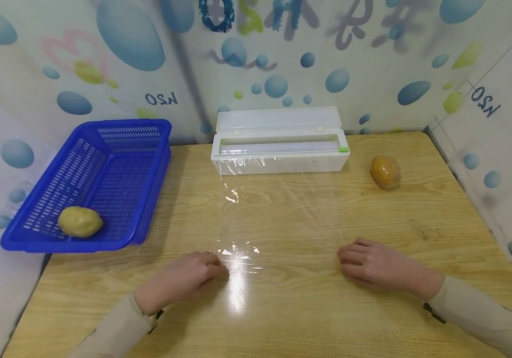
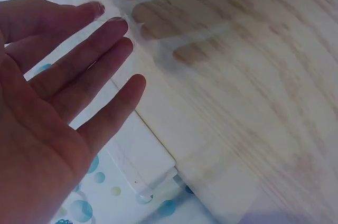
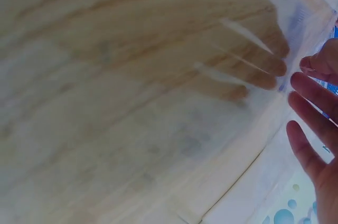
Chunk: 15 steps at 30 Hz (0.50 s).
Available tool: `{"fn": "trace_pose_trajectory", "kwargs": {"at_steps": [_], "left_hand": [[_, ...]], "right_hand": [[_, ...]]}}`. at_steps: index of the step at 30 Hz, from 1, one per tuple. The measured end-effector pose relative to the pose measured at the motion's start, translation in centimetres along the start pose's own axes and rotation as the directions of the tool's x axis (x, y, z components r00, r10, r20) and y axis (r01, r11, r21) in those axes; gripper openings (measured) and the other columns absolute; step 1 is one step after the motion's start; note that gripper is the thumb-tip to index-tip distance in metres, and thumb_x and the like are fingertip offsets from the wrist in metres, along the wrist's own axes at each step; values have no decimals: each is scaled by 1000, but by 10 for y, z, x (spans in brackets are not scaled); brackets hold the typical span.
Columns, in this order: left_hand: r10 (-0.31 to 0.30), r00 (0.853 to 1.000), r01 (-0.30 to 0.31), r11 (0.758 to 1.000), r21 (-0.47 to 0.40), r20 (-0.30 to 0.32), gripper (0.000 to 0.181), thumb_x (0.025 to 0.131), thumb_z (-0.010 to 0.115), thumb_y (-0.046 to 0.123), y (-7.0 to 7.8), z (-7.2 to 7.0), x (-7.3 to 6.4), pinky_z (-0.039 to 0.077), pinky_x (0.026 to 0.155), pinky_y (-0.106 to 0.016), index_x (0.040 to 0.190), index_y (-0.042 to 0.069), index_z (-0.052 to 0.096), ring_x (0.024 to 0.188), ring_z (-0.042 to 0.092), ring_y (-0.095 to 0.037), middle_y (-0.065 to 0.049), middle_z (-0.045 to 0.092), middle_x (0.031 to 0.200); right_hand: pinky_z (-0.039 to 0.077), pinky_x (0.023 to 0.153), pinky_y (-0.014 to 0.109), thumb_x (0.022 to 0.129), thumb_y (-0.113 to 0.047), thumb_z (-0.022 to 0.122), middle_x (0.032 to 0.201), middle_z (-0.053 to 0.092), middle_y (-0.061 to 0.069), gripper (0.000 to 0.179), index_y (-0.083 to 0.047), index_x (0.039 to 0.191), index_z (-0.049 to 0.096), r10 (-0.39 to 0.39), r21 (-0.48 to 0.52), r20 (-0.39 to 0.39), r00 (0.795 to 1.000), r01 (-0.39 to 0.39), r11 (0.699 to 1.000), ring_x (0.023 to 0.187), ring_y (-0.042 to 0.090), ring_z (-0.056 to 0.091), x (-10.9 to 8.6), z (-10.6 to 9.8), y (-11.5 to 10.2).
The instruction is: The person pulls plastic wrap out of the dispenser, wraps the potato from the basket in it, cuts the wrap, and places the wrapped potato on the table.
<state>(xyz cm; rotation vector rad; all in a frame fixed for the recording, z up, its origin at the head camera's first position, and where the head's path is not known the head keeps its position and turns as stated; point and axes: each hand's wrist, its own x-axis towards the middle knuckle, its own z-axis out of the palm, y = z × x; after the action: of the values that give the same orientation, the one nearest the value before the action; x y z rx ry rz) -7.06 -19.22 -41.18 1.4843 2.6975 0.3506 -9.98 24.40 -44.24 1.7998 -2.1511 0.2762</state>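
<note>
A sheet of clear plastic wrap [image 1: 278, 214] runs from a white wrap dispenser [image 1: 283, 164] toward the front of the table. My left hand [image 1: 186, 276] pinches its near left corner, where small creases spread from the fingertips. At the near right corner, my right hand [image 1: 379, 263] pinches the wrap between thumb and index finger. In the left wrist view, the other fingers [image 2: 108, 102] are stretched out; the right wrist view shows the right hand's fingers [image 3: 303, 145] likewise. The dispenser's lid [image 1: 278, 121] stands raised, with the roll [image 1: 278, 147] visible inside.
A blue plastic basket [image 1: 150, 199] stands at the left, holding a potato [image 1: 80, 222]. An orange-coloured round item in clear film [image 1: 385, 171] lies right of the dispenser. Patterned sheeting [image 1: 283, 74] borders the wooden table [image 1: 292, 323] at the back and sides.
</note>
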Motion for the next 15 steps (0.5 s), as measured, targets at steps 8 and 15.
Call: {"fn": "trace_pose_trajectory", "kwargs": {"at_steps": [8,15], "left_hand": [[31,999,-31,999,-9,-29,16,76,70,-2,-5,-2,0,52,83,-37,90,6,71,91,65,-22,-7,68,96],[52,995,-52,999,2,-88,15,73,71,-3,-13,-5,3,53,76,-38,86,4,71,84,63,-20,-4,66,87]], "right_hand": [[46,73,37,105,-23,31,100,58,5,38,-13,81,59,43,9,7,999,-43,999,90,20,56,-1,1,1],[47,72,38,103,-23,32,93,60,2,36,-12,84,60,94,35,9,996,-94,995,83,19,58,-1,5,5]]}}
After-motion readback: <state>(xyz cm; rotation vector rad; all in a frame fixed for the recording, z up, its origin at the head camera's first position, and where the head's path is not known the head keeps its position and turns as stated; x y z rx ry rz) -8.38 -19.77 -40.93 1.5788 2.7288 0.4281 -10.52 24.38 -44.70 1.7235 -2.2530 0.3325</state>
